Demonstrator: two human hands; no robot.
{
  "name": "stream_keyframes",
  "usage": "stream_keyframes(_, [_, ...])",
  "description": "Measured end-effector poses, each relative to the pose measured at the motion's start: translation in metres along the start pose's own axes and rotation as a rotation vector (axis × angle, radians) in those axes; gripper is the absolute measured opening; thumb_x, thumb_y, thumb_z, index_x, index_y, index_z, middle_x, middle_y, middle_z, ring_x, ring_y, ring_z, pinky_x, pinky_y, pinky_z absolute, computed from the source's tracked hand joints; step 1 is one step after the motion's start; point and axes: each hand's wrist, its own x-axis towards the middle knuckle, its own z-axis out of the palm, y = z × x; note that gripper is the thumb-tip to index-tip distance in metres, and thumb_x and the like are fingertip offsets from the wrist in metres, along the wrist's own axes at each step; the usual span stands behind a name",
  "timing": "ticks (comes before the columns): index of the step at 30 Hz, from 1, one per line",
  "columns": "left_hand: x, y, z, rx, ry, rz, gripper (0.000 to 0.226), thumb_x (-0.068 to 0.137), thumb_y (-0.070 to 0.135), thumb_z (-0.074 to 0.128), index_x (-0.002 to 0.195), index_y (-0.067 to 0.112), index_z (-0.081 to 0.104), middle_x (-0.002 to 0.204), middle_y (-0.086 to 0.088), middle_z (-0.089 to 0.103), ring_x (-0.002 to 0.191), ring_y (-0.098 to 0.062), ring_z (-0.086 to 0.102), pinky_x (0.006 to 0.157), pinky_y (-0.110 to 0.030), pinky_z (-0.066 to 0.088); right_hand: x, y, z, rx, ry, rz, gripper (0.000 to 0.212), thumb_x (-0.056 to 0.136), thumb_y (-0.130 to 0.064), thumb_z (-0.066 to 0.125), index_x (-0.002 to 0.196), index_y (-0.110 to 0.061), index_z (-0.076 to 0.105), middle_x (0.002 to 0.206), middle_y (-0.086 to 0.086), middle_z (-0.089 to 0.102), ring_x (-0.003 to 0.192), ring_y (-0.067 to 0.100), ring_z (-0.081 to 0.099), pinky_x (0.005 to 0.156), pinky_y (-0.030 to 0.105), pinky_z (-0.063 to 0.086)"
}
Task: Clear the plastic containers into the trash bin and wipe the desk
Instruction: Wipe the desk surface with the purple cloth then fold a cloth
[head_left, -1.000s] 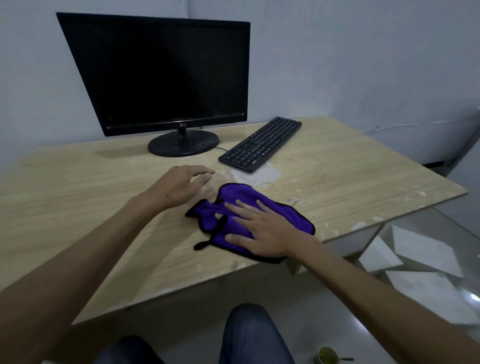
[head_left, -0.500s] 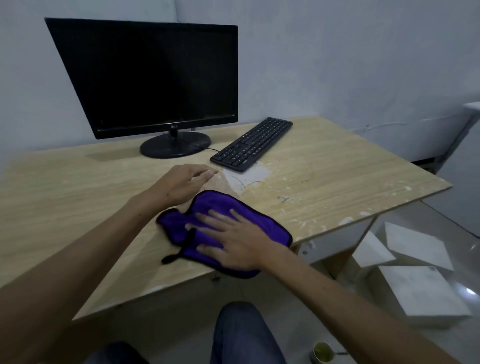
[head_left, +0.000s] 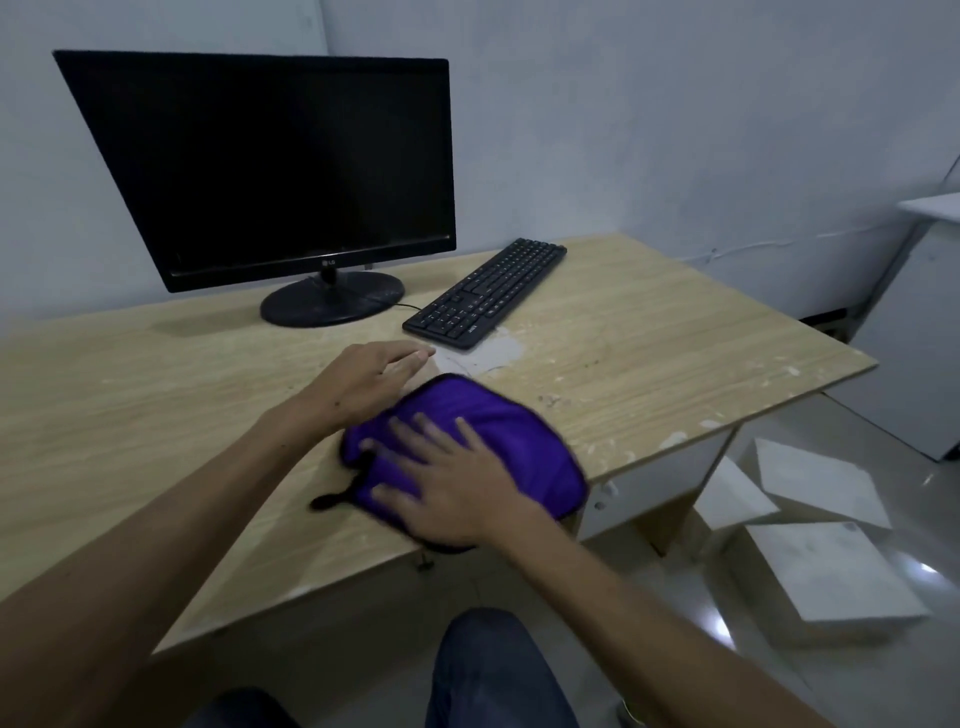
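Grey walls back one scuffed wooden desk (head_left: 649, 332) carrying one monitor (head_left: 270, 171), one keyboard (head_left: 485, 293), one purple cloth (head_left: 498, 436) at six o'clock; right hand (head_left: 457, 488) presses it flat-fingered, left hand (head_left: 369, 382) relaxed, empty, beside it.

Purple cloth (head_left: 498, 436), black monitor (head_left: 270, 166) & keyboard (head_left: 488, 291), wood-grain desk (head_left: 675, 338)

Both forearms are bare from elbow to wrist, with no sleeve showing. The left hand (head_left: 371, 382) and the right hand (head_left: 457, 488) carry no ring, watch or glove. At the bottom edge, 2 knees (head_left: 488, 670) show in dark blue trousers, possibly denim.
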Motion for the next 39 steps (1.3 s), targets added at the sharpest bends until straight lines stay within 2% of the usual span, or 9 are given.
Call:
stream_keyframes(5, [0.004,0.001,0.005,0.031,-0.013,0.016,0.039,0.110,0.035,0.042,0.140,0.024,0.064,0.145,0.000,0.061,0.136,-0.018,0.052,0.105,-0.026,0.035,0.022,-0.001,0.004,0.002,0.000,-0.106,0.063,0.105,-0.066,0.023,0.163,-0.048,0.007,0.174,-0.012,0.001,0.160,0.013,-0.004,0.126,0.049,-0.010])
stream_keyframes(13, [0.010,0.004,0.018,-0.020,-0.016,0.025,0.035,0.110,0.029,0.043,0.136,0.022,0.066,0.130,0.000,0.069,0.122,-0.022,0.061,0.095,-0.031,0.043,0.016,0.114,-0.023,0.024,0.031,0.271,0.060,0.106,-0.064,0.018,0.162,-0.050,0.004,0.174,-0.014,-0.001,0.161,0.016,-0.003,0.128,0.054,-0.004])
stream_keyframes(16, [0.016,0.007,0.023,-0.036,-0.002,0.020,0.038,0.110,0.031,0.043,0.139,0.022,0.065,0.138,-0.002,0.065,0.127,-0.019,0.058,0.097,-0.031,0.041,-0.006,0.138,-0.026,0.038,0.014,0.312,0.060,0.107,-0.062,0.016,0.163,-0.048,0.002,0.174,-0.012,-0.004,0.161,0.016,-0.007,0.128,0.053,-0.006])
stream_keyframes(20, [0.028,0.013,0.033,-0.041,-0.026,0.036,0.037,0.109,0.031,0.045,0.138,0.020,0.065,0.137,-0.003,0.067,0.117,-0.009,0.056,0.093,-0.025,0.037,-0.025,0.121,-0.022,0.017,0.017,0.262,0.066,0.103,-0.069,0.011,0.164,-0.046,0.001,0.173,-0.014,-0.004,0.160,0.013,-0.009,0.128,0.053,-0.007])
stream_keyframes(23, [0.043,0.010,0.038,-0.040,-0.030,0.032,0.036,0.108,0.030,0.047,0.137,0.017,0.065,0.139,-0.002,0.066,0.127,-0.014,0.057,0.098,-0.023,0.037,-0.019,0.101,-0.020,-0.020,0.012,0.146,0.077,0.091,-0.077,-0.002,0.163,-0.048,0.002,0.172,-0.018,-0.004,0.159,0.009,-0.009,0.128,0.051,-0.008])
stream_keyframes(28, [0.070,0.005,0.036,-0.015,0.003,0.025,0.035,0.109,0.027,0.045,0.132,0.014,0.068,0.137,0.000,0.066,0.127,-0.018,0.059,0.095,-0.024,0.038,0.031,0.112,-0.022,0.007,0.012,0.054,0.061,0.103,-0.070,0.015,0.161,-0.052,0.006,0.172,-0.018,0.000,0.159,0.008,-0.008,0.127,0.050,-0.010])
stream_keyframes(33, [0.092,-0.003,0.035,0.036,-0.022,0.022,0.038,0.110,0.028,0.040,0.121,0.008,0.070,0.130,-0.008,0.069,0.120,-0.024,0.061,0.093,-0.031,0.041,0.063,0.141,-0.032,0.028,0.007,0.146,0.059,0.107,-0.063,0.019,0.163,-0.043,0.014,0.172,-0.018,0.006,0.159,0.006,-0.005,0.129,0.049,-0.006])
stream_keyframes(36, [0.108,-0.004,0.035,0.055,-0.078,-0.036,0.031,0.111,0.032,0.036,0.103,0.020,0.063,0.127,-0.014,0.068,0.118,-0.029,0.060,0.094,-0.036,0.040,0.060,0.162,-0.035,0.057,0.022,0.217,0.060,0.107,-0.062,0.019,0.163,-0.043,0.014,0.172,-0.020,0.006,0.159,0.006,-0.003,0.129,0.047,-0.005])
stream_keyframes(39, [0.119,-0.005,0.043,0.058,-0.138,-0.075,0.038,0.111,0.036,0.033,0.106,0.017,0.066,0.125,-0.010,0.068,0.120,-0.031,0.060,0.093,-0.037,0.041,0.047,0.195,-0.041,0.058,0.037,0.385,0.062,0.108,-0.060,0.021,0.165,-0.037,0.013,0.172,-0.020,0.003,0.159,0.007,-0.003,0.129,0.047,-0.003])
